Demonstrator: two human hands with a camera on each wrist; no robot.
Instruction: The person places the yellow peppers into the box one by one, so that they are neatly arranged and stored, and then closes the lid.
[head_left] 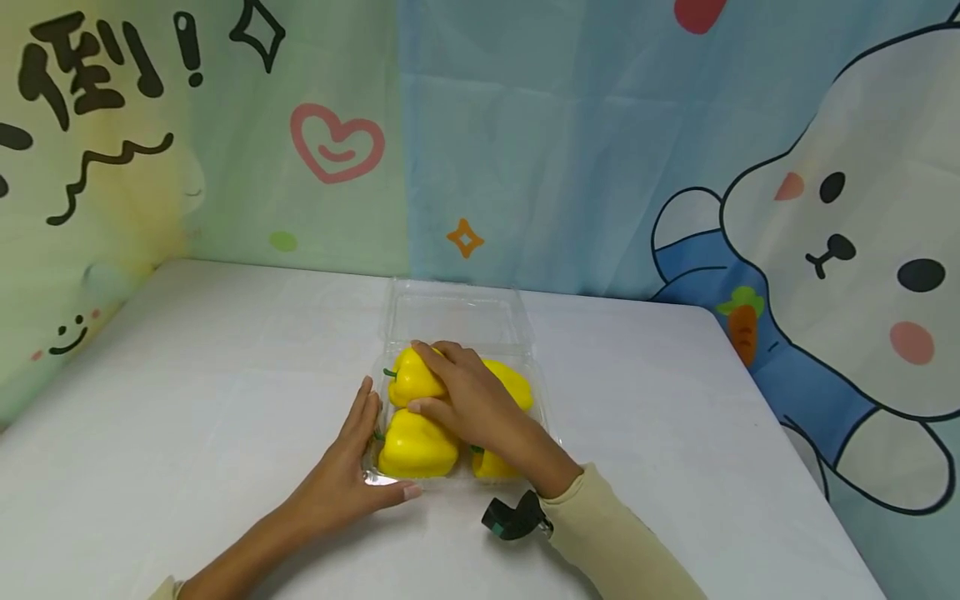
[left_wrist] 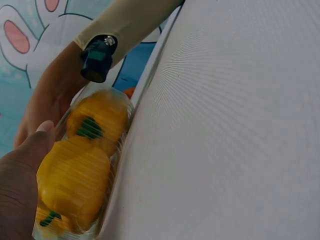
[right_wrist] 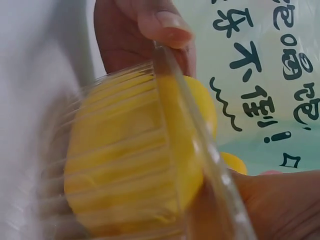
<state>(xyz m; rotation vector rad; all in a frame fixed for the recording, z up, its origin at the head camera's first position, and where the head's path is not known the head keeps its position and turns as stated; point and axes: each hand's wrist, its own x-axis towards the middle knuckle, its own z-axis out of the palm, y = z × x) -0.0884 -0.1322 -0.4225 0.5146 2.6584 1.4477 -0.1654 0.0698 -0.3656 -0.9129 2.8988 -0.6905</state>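
Observation:
Several yellow bell peppers sit in a clear plastic clamshell box (head_left: 542,398), its lid (head_left: 459,318) laid open toward the back. My right hand (head_left: 483,400) reaches over the box and grips the back-left pepper (head_left: 408,379), fingers over its top and thumb at its near side. Below that thumb lies the front-left pepper (head_left: 416,448), its green stem facing left. The right hand partly covers the back-right pepper (head_left: 517,385) and front-right pepper (head_left: 491,467). My left hand (head_left: 347,471) is spread round the box's front-left corner, fingers straight along the left side, thumb across the front.
The box stands on a white-covered table (head_left: 225,383). Behind the table hangs a printed cloth (head_left: 540,150) with cartoon figures. A dark wrist camera (head_left: 517,517) juts from the right sleeve (head_left: 615,533), just in front of the box.

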